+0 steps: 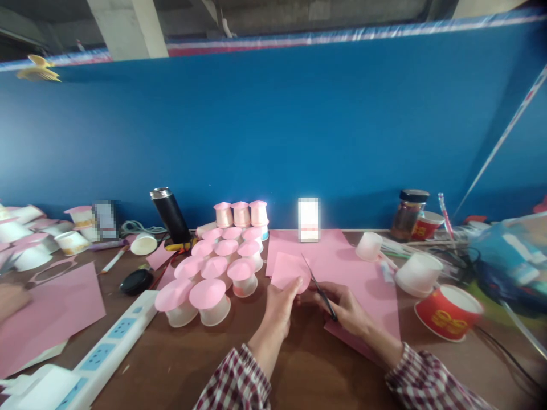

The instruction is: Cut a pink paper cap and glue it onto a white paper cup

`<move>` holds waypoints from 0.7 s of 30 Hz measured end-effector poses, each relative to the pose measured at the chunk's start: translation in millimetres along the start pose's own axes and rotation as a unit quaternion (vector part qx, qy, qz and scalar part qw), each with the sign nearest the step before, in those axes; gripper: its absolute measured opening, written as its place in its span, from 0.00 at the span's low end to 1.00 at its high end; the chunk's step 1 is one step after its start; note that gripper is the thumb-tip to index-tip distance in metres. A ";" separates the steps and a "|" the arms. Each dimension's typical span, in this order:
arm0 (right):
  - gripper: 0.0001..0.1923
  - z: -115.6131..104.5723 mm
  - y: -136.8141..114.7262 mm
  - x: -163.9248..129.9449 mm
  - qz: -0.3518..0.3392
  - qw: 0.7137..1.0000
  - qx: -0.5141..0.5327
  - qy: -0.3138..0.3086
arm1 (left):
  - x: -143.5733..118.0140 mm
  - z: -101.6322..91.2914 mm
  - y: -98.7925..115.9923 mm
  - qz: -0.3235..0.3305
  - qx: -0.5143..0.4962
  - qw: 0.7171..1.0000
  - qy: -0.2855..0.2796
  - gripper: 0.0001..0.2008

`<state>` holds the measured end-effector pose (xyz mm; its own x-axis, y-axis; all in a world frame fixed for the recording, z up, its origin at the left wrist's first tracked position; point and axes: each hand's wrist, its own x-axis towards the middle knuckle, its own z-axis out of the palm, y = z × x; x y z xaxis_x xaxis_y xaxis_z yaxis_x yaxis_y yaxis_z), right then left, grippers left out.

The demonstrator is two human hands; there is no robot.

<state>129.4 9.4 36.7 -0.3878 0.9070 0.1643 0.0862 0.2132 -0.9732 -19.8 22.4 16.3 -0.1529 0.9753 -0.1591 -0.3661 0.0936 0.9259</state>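
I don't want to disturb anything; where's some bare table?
Bare tabletop shows between the power strip and left sleeve, in front of the pink-topped cups; another patch lies between that and right sleeve. Crowded: around the scissors, red bowl and far-left white cups.

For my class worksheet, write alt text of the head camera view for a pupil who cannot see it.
A person's left hand holds a small piece of pink paper while the right hand holds scissors close to its edge. Paper cups with pink tops stand grouped to the left on a brown table, before a blue partition.
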 end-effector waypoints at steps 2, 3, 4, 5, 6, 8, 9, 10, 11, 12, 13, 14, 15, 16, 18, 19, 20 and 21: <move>0.20 -0.3 0.3 0.0 0.000 1.000 -0.003 -0.001 | 0.8 -0.5 -0.6 0.000 0.000 1.000 -0.001 0.16; 0.20 -0.6 0.7 0.0 0.003 1.000 -0.004 -0.003 | 1.1 -0.6 -0.8 0.000 0.000 1.000 -0.002 0.16; 0.20 -0.8 1.1 0.0 0.006 1.000 -0.005 -0.004 | 1.4 -0.6 -0.9 0.000 -0.001 1.000 -0.001 0.16; 0.20 -1.0 1.3 0.0 0.007 1.000 -0.006 -0.006 | 1.5 -0.6 -0.9 0.001 -0.002 1.000 -0.002 0.16; 0.20 -1.0 1.4 0.0 0.007 1.000 -0.008 -0.006 | 1.5 -0.6 -0.8 0.002 -0.004 1.000 -0.003 0.16; 0.19 -0.8 0.6 -0.2 0.006 1.000 -0.012 -0.003 | 1.1 -0.4 -0.4 0.006 -0.008 1.000 -0.005 0.16; 0.19 -0.5 -0.1 -0.3 0.006 1.000 -0.012 -0.001 | 0.9 -0.4 -0.2 0.007 -0.010 1.000 -0.006 0.16; 0.19 -0.3 -0.9 -0.3 0.007 1.000 -0.013 0.000 | 0.7 -0.4 0.0 0.007 -0.012 1.000 -0.005 0.16; 0.20 -0.1 -1.7 -0.3 0.007 1.000 -0.014 0.000 | 0.5 -0.4 0.2 0.007 -0.013 1.000 -0.003 0.16; 0.20 0.0 -2.2 -0.3 0.007 1.000 -0.016 -0.001 | 0.3 -0.5 0.3 0.007 -0.013 1.000 0.000 0.17; 0.20 0.0 -2.5 -0.1 0.007 1.000 -0.018 -0.002 | 0.3 -0.5 0.3 0.008 -0.014 1.000 0.000 0.17; 0.20 0.0 -2.5 0.0 0.006 1.000 -0.020 -0.003 | 0.4 -0.6 0.3 0.010 -0.016 1.000 -0.001 0.17; 0.21 -0.2 -2.2 0.1 0.006 1.000 -0.021 -0.003 | 0.6 -0.8 0.2 0.012 -0.017 1.000 -0.001 0.17; 0.21 -0.4 -1.7 0.2 0.006 1.000 -0.020 -0.003 | 0.7 -0.9 0.0 0.014 -0.018 1.000 -0.002 0.17; 0.22 -0.6 -0.5 0.3 0.007 1.000 -0.016 -0.002 | 1.1 -1.3 -0.1 0.016 -0.017 1.000 -0.002 0.17; 0.22 -0.6 0.0 0.3 0.008 1.000 -0.016 -0.003 | 1.3 -1.5 -0.1 0.017 -0.016 1.000 -0.002 0.17; 0.22 -0.5 0.3 0.3 0.009 1.000 -0.017 -0.003 | 1.4 -1.6 0.1 0.018 -0.015 1.000 -0.001 0.17; 0.22 -0.4 0.5 0.3 0.009 1.000 -0.018 -0.003 | 1.5 -1.6 0.4 0.018 -0.015 1.000 0.000 0.17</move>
<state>129.7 9.8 36.4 -0.3908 0.9090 0.1449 0.1271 0.2092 -0.9696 -21.7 23.5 15.9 -0.1666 0.9779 -0.1264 -0.3869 0.0531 0.9206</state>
